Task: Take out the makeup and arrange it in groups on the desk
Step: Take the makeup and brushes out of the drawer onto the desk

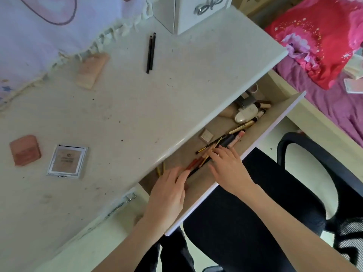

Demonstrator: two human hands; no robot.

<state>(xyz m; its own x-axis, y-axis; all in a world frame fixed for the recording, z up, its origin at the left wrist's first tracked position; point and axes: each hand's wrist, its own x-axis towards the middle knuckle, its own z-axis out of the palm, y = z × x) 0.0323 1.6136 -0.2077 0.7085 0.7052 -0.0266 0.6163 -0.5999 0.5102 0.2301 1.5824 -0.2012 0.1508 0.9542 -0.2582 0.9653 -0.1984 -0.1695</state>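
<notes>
Both hands reach into the open desk drawer (279, 122). My left hand (169, 191) lies over the near end of a bundle of brushes and pencils (198, 163), fingers closing on it. Beside it, my right hand (225, 165) rests flat with fingertips touching the same bundle. Deeper in the drawer are tubes and lipsticks (237, 136), a small square compact (206, 135) and a white oval case (246, 114). On the white desk (137, 107) lie two black pencils (150, 53), a peach tube (92, 70), a terracotta case (25, 150) and a square mirrored compact (67, 160).
A fringed lilac cloth (39, 40) covers the desk's far left. A white box with a silver bow (196, 12) stands at the back. A black chair (314, 173) sits under my dark-clad legs. A bed with pink and red bedding (324, 46) lies to the right.
</notes>
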